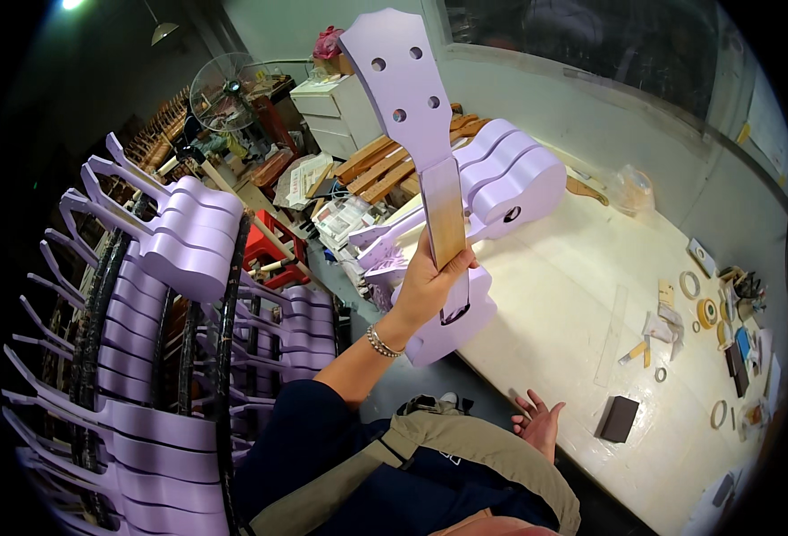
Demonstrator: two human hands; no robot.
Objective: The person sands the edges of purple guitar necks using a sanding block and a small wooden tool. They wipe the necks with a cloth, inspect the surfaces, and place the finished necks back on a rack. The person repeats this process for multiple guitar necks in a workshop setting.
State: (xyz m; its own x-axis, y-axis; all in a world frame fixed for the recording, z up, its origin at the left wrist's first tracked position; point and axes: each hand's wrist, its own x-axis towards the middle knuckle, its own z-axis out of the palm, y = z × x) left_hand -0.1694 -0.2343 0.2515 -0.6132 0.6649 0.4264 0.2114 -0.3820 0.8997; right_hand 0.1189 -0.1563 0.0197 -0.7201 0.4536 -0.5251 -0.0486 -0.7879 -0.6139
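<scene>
A light purple ukulele (pixel 409 98) without strings stands upright before me, its headstock with several peg holes pointing up. My left hand (pixel 431 281) is wrapped round its neck, below a bare wood-coloured stretch of the fretboard side. The purple body hangs beneath the hand, beside the table's near edge, its dark-rimmed sound hole partly in view. My right hand (pixel 539 423) is empty at the table edge, palm up with its fingers spread. Nearest to it on the white table (pixel 546 330) lies a dark brown block (pixel 619 420).
More purple ukuleles (pixel 523 174) lie stacked at the table's far end. At left, a black rack (pixel 99 330) carries several rows of them. Tape rolls (pixel 707 312), a yellow-handled cutter (pixel 633 352) and small tools lie along the table's right side. Behind stand a red stool (pixel 273 246) and a fan (pixel 231 87).
</scene>
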